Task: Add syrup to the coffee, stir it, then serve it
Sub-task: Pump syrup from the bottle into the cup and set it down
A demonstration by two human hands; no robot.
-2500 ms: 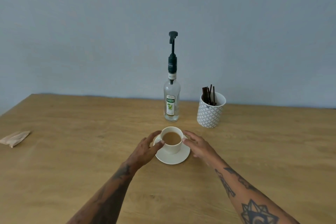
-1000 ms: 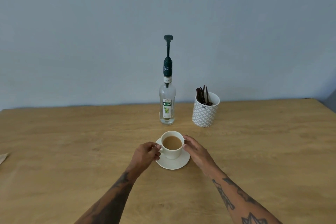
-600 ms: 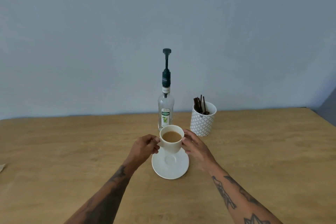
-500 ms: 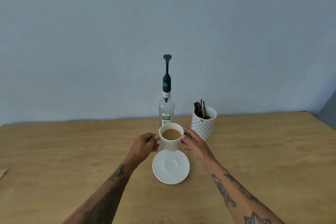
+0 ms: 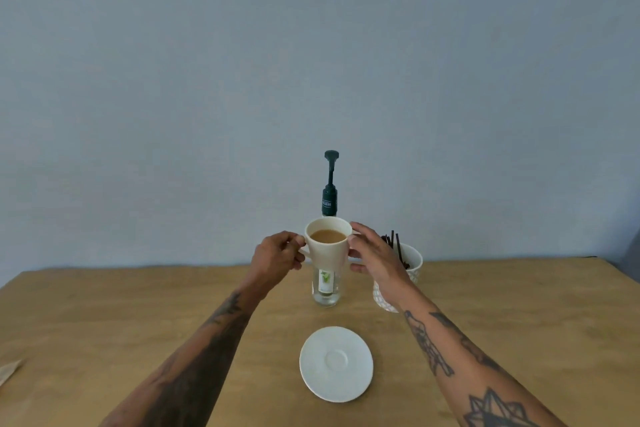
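Nearest on the table (image 5: 104,322) lies the saucer (image 5: 336,363), bare, with open wood all round it and a scrap of brown paper (image 5: 8,371) far off at the left edge. Above and beyond it both hands hold the cup (image 5: 327,246) in the air: the left hand (image 5: 277,258) pinches the handle side, the right hand (image 5: 375,260) cradles the opposite wall with fingers spread. The coffee (image 5: 327,236) sits fairly high in the cup, so the step in hand, bringing the cup under the pump (image 5: 330,180), wants a level, slow carry, rim kept below the spout and close to it, so syrup drops straight in without splashing. The bottle (image 5: 325,288) stands just behind the cup, partly hidden by it; nudging it could tip it, so I would come in from the front. Just right of the bottle stands the pot (image 5: 412,263) of stirrers (image 5: 393,244), close by the right wrist, leaving little room on that side. The left side and the table's far edge are free.
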